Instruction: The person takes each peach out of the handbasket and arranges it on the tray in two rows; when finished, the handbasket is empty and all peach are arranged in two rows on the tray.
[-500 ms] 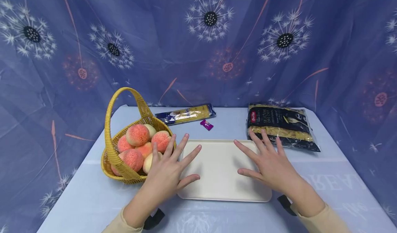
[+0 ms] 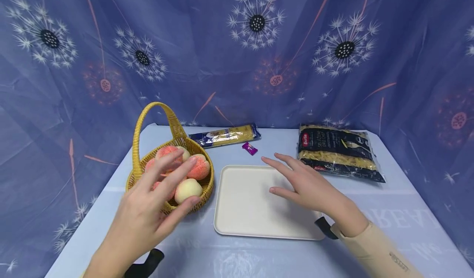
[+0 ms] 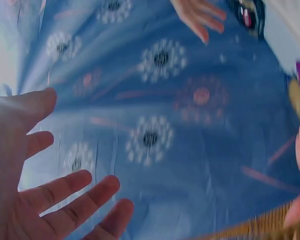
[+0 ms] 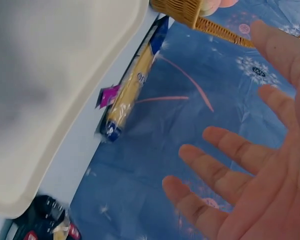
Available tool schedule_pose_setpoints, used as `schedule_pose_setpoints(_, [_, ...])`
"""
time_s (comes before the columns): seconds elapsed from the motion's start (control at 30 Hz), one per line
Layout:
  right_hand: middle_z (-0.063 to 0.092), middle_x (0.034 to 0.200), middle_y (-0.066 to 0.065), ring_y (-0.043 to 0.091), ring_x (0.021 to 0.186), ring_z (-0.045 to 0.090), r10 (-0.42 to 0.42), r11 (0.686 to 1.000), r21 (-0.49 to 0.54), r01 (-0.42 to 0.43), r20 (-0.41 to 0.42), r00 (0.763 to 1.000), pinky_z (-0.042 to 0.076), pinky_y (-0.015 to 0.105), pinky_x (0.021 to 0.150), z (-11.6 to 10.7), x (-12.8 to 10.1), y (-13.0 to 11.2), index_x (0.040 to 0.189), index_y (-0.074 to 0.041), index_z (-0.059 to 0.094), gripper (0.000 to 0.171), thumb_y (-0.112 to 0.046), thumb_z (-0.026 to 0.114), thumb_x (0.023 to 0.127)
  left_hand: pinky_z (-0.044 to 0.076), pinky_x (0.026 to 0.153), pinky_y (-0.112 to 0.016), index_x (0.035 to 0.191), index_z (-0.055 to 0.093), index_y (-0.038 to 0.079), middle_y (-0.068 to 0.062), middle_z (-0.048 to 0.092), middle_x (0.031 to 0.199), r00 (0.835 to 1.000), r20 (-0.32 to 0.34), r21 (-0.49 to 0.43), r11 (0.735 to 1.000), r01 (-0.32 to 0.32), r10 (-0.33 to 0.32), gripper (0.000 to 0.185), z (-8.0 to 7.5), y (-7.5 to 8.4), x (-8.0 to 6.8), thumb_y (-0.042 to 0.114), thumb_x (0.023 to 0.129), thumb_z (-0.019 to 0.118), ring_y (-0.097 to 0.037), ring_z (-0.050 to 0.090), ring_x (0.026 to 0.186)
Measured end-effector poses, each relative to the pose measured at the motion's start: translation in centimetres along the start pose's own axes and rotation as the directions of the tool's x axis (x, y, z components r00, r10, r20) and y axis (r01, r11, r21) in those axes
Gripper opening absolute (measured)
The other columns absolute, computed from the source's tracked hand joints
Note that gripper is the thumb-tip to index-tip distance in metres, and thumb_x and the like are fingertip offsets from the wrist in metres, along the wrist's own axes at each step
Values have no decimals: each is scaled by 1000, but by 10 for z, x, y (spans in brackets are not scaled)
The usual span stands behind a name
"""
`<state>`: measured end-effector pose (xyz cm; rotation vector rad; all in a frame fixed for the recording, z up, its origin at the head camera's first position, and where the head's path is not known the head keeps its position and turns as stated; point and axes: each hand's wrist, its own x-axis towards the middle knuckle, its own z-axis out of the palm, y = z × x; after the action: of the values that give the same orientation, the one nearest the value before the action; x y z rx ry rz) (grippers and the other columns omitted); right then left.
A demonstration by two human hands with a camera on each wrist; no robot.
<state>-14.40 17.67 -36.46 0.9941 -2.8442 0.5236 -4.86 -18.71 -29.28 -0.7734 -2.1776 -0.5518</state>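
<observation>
Several fuzzy pink-orange peaches (image 2: 196, 167) fill yellow wicker basket (image 2: 138, 144).

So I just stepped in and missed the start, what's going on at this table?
A person has both hands out over the table, holding nothing. The left hand hovers with spread fingers in front of a yellow basket of peaches. The right hand is open over an empty cream tray. A long spaghetti packet, a small purple sweet and a dark bag of pasta lie untouched at the back.
</observation>
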Motion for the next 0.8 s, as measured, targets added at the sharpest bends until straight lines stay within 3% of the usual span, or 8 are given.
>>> schedule_pose_setpoints(0.03, [42,170,15,44,146,53,1,1000,24,-1,9,1000,53,68,107,0,4,-1,169,-42,29,77,-53,68,103,60,85,-25,146,68,13,-16,65,146,999,-39,2,1000,6,-6,59,-6,-3,-1,58,110,53,-20,71,113])
schedule_pose_setpoints(0.1, [44,168,13,41,146,54,1,998,63,-2,22,1000,54,66,106,0,11,-2,169,-43,29,76,-53,67,104,53,99,-16,143,69,9,-19,66,143,996,-81,-8,1000,30,-30,61,-17,-10,-3,57,109,54,-14,66,125])
schedule_pose_setpoints(0.17, [46,166,10,36,145,56,-1,995,101,-2,30,1000,56,63,106,0,19,-3,169,-41,29,77,-53,68,104,45,102,-6,142,69,5,-23,66,140,991,-117,-20,998,63,-64,61,-26,-17,-5,55,109,56,-4,61,130])
schedule_pose_setpoints(0.3, [48,163,6,28,132,63,3,983,185,-14,58,998,58,54,101,-1,36,-2,170,-40,28,77,-51,68,105,45,98,-1,140,67,-2,-26,66,137,973,-184,-52,990,129,-137,53,-42,-36,-14,41,110,62,8,59,128])
schedule_pose_setpoints(0.43, [46,164,4,23,121,63,22,965,258,-47,100,995,57,50,99,-1,51,-3,169,-43,26,76,-53,66,105,42,95,3,144,65,-1,3,66,142,951,-213,-23,975,223,-223,44,-55,-63,-27,22,106,67,15,59,122])
schedule_pose_setpoints(0.53, [48,162,5,25,134,59,-3,953,302,-28,100,995,54,53,108,0,62,-4,169,-40,28,75,-50,67,105,39,94,5,149,63,6,26,55,143,931,-191,18,947,321,-312,48,-59,-83,-39,10,102,70,21,56,121])
schedule_pose_setpoints(0.67, [51,160,5,26,147,52,-49,938,346,14,92,995,48,58,118,3,79,-5,169,-34,31,75,-44,69,105,41,88,7,153,61,14,34,54,138,883,-124,-12,891,454,-452,63,-58,-106,-53,-3,94,75,23,57,114])
schedule_pose_setpoints(0.8, [51,159,6,26,143,55,-49,933,359,7,109,993,51,55,114,7,95,-8,169,-31,33,75,-43,70,105,42,83,7,157,57,23,41,49,134,831,-17,-4,831,557,-557,70,-54,-130,-65,1,94,78,26,54,109])
